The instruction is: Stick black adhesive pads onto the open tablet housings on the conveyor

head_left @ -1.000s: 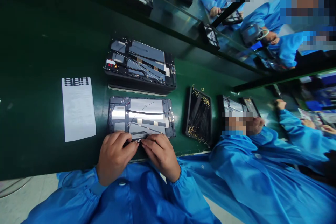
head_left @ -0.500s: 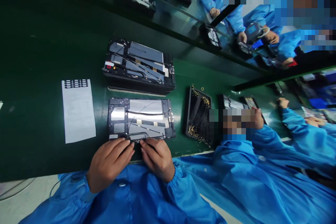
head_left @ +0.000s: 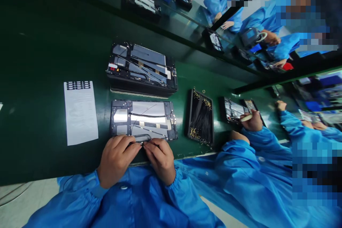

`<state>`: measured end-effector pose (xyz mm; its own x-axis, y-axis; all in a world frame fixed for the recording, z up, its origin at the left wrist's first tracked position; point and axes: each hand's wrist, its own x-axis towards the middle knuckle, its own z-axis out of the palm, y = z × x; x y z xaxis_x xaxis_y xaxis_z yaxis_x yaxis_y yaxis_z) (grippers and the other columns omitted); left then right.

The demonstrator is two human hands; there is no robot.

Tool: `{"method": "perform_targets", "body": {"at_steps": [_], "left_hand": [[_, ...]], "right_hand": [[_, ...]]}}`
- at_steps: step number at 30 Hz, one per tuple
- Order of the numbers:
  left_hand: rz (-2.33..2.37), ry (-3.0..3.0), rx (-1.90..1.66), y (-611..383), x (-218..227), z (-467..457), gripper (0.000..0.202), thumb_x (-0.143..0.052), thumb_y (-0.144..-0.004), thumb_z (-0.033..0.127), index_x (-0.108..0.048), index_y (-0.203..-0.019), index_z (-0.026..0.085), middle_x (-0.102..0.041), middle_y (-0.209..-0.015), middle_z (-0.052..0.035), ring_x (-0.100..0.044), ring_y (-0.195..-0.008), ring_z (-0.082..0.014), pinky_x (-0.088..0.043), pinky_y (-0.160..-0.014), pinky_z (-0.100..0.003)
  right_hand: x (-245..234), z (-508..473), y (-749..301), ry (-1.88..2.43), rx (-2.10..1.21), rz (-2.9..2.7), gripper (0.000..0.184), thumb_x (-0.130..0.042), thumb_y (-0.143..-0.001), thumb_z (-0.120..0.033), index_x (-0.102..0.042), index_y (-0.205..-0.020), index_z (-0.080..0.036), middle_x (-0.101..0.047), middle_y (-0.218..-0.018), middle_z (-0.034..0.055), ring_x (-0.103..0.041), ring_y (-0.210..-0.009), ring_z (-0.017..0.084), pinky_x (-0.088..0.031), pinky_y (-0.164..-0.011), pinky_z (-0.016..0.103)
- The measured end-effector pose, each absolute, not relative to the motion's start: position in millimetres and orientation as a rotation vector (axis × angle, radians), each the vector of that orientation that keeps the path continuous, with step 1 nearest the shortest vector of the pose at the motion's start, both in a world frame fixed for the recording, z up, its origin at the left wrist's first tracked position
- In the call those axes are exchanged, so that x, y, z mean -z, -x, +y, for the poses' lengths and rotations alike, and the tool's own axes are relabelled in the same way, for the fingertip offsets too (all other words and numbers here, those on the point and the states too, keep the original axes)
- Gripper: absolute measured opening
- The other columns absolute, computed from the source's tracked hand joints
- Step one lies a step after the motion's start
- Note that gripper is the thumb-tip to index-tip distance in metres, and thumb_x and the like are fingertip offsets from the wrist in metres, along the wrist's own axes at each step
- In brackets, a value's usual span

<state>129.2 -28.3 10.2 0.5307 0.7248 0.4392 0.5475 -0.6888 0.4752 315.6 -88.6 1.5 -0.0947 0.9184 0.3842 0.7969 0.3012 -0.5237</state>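
Note:
An opened tablet (head_left: 149, 108) lies flat on the green bench, its silver battery area, black boards and ribbon cables exposed. A thin black cable (head_left: 140, 114) curves loosely across its silver part. At the tablet's near edge, my left hand (head_left: 117, 158) is closed, thumb and fingertips pinched together. My right hand (head_left: 161, 158) is pinched too, its fingertips almost touching the left ones. Whatever sits between the fingertips is too small to make out. Just behind is a stack of opened tablets (head_left: 143, 66).
A white sheet with black labels (head_left: 81, 114) lies at left. To the right stands a black tray (head_left: 188, 114) of thin black cables with gold ends. Beyond it a co-worker's hand (head_left: 252, 121) holds a pale tool over another tablet (head_left: 232, 108). A raised shelf (head_left: 171, 30) runs behind.
My left hand has slid right along the tablet's near edge, bringing its fingertips close to my right hand's. My right hand has barely moved. The co-worker's hand has shifted left over their tablet.

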Motion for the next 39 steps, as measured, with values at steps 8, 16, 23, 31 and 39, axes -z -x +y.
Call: {"method": "perform_targets", "body": {"at_steps": [8, 16, 23, 31, 39], "left_hand": [[1.178, -2.391, -0.802, -134, -15, -29, 0.014, -0.058, -0.097, 0.021, -0.064, -0.085, 0.020, -0.063, -0.101, -0.0024, -0.054, -0.090, -0.0199, -0.036, -0.074, -0.036], [0.944, -2.476, -0.834, -116, -16, -23, 0.023, -0.055, -0.097, 0.014, -0.062, -0.119, 0.016, -0.062, -0.121, -0.0082, -0.058, -0.111, -0.0207, -0.046, -0.097, -0.037], [1.119, -2.421, -1.039, -93, -22, -26, 0.026, -0.069, -0.089, 0.012, -0.065, -0.114, 0.019, -0.064, -0.118, -0.0074, -0.062, -0.108, -0.0212, -0.049, -0.098, -0.039], [1.145, -2.420, -1.131, -80, -30, -21, 0.027, -0.071, -0.087, 0.008, -0.066, -0.111, 0.019, -0.066, -0.115, -0.0063, -0.064, -0.105, -0.0209, -0.050, -0.096, -0.039], [1.203, -2.388, -1.148, -65, -27, -12, 0.029, -0.070, -0.087, 0.009, -0.066, -0.112, 0.021, -0.066, -0.116, -0.0056, -0.064, -0.105, -0.0217, -0.050, -0.098, -0.041]], "right_hand": [[7, -93, -322, 1.444, -0.035, -2.079, 0.046, -0.061, -0.095, -0.014, -0.056, -0.139, -0.025, -0.071, -0.102, 0.0093, -0.067, -0.087, 0.019, -0.054, -0.073, 0.033], [15, -91, -322, 1.314, 0.120, -2.153, 0.056, -0.066, -0.092, -0.015, -0.050, -0.145, -0.015, -0.072, -0.100, 0.0119, -0.067, -0.083, 0.019, -0.056, -0.071, 0.031], [10, -95, -314, 1.424, 0.106, -2.176, 0.047, -0.067, -0.092, -0.024, -0.059, -0.138, -0.024, -0.068, -0.106, 0.0108, -0.065, -0.091, 0.022, -0.054, -0.074, 0.035], [10, -101, -315, 1.446, 0.012, -2.140, 0.055, -0.062, -0.094, -0.017, -0.050, -0.147, -0.023, -0.064, -0.112, 0.0127, -0.062, -0.100, 0.023, -0.056, -0.080, 0.036], [6, -96, -316, 1.488, 0.021, -2.144, 0.049, -0.061, -0.094, -0.018, -0.054, -0.143, -0.020, -0.065, -0.110, 0.0132, -0.061, -0.095, 0.024, -0.052, -0.075, 0.038]]}}
